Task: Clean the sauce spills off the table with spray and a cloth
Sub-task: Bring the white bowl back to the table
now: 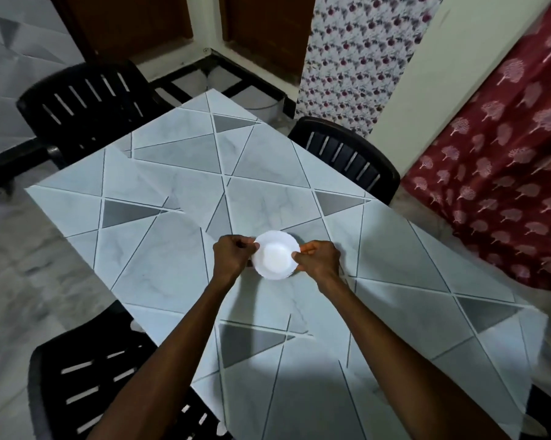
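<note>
Covering most of the room's middle stood the table (179,173), its top dressed in a pale marble-look sheet cut by grey triangles and thin dark lines. From where I stood, that table was the thing to be cleaned, and it ran from the near edge to the far corner by the brown wooden doors (261,27).

At the table's centre, a small white bowl with a wavy rim (275,255) sat between two hands. The left hand (233,257) pinched its left edge with curled fingers, and the right hand (318,258) pinched the opposite edge likewise. Whether the bowl touched the table I could not tell.

Black slatted plastic chairs (87,100) stood round the table's sides. Right of the table hung a maroon cloth printed with pale trees (506,169), and beyond the table a floral curtain (356,52).
</note>
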